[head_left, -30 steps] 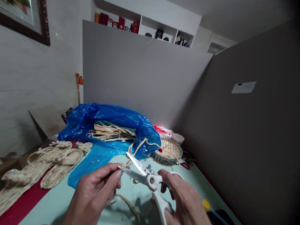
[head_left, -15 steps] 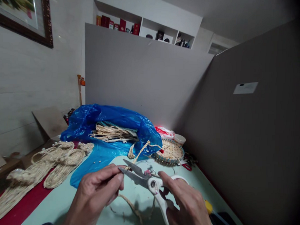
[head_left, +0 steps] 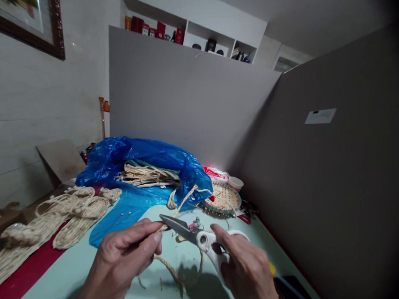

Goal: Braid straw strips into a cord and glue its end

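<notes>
My left hand point(head_left: 128, 251) pinches a thin braided straw cord point(head_left: 184, 201) between thumb and forefinger. Beyond my fingers the cord runs up toward the blue plastic bag. White-handled scissors point(head_left: 204, 240) are gripped in my right hand point(head_left: 244, 264), their dark blades closed together and the tips right by my left fingertips, at the cord. Whether the cord is cut through, I cannot tell. More cord point(head_left: 172, 268) lies on the table under my hands. A small pink and metal item point(head_left: 194, 224) lies behind the blades.
A blue plastic bag point(head_left: 153, 150) holds a bundle of dry straw point(head_left: 149, 174). Woven straw sandals point(head_left: 82, 217) lie at left. At the right stand a round woven basket point(head_left: 223, 198) and a white bowl point(head_left: 235, 183). Grey partitions point(head_left: 188, 96) close off the back and right.
The scissors' blades have gone from parted to closed at the cord by my left fingers. The view has shifted slightly, and both hands stay in nearly the same place.
</notes>
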`<state>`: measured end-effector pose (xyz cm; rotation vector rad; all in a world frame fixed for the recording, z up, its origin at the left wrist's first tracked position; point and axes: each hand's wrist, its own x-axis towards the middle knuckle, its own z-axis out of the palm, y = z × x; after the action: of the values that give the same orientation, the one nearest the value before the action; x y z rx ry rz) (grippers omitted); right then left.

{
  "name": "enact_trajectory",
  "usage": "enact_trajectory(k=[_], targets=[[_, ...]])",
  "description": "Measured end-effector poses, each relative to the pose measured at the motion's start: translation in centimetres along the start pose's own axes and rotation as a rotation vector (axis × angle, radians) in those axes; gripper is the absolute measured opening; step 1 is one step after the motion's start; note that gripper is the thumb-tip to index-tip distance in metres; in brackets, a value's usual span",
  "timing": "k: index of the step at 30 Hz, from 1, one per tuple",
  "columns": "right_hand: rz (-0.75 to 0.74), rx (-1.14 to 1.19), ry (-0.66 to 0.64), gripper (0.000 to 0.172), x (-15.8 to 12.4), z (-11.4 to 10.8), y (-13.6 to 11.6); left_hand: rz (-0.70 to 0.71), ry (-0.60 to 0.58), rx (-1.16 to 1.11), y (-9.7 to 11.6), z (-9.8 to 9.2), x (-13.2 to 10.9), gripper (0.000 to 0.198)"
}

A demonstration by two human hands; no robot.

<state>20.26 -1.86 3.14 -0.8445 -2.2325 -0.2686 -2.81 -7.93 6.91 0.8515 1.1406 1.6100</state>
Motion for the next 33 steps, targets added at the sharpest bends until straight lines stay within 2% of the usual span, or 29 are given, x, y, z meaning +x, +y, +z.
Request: enact_trajectory(k=[3, 7, 8, 11, 14, 19, 23, 28, 33], targets=[[0.207, 0.228, -0.023, 0.056, 0.0, 0.8, -0.3, -0.013, -0.018, -0.004, -0.2, 0.1, 0.1, 0.021], [0.507, 0.547, -0.047, 0.018, 1.0, 1.5, -2.3, -0.07, -0.068, 0.084, -1.1, 0.2, -0.1, 0.032], [0.62, 0.728, -0.038, 0.016, 1.3, 1.5, -2.9, -0.077, -0.087, 0.13, -1.4, 0.2, -0.3, 0.032], [0.832, 1.294, -0.05, 0.04, 2.3, 1.4, -4.4, -0.094, -0.159, 0.263, -2.2, 0.5, -0.7, 0.025], [0.91, 1.553, -0.008, 0.05, 2.7, 1.2, -5.2, -0.11, -0.216, 0.396, -2.6, 0.8, -1.1, 0.024], [0.956, 1.646, -0.015, 0.053, 2.6, 1.2, -5.5, -0.126, -0.358, 0.536, -2.7, 0.8, -1.1, 0.03], [0.957, 1.604, -0.002, 0.047, 2.3, 1.1, -5.1, -0.148, -0.427, 0.511, -3.1, 0.4, -0.8, 0.039], [0.934, 1.479, 0.145, 0.032, 2.3, 0.3, -3.9, -0.252, -0.416, 0.448, -3.6, -0.4, -0.3, 0.049], [0.93, 1.435, 0.153, 0.033, 2.5, -0.1, -3.5, -0.177, -0.383, 0.496, -3.6, -0.5, -0.1, 0.042]])
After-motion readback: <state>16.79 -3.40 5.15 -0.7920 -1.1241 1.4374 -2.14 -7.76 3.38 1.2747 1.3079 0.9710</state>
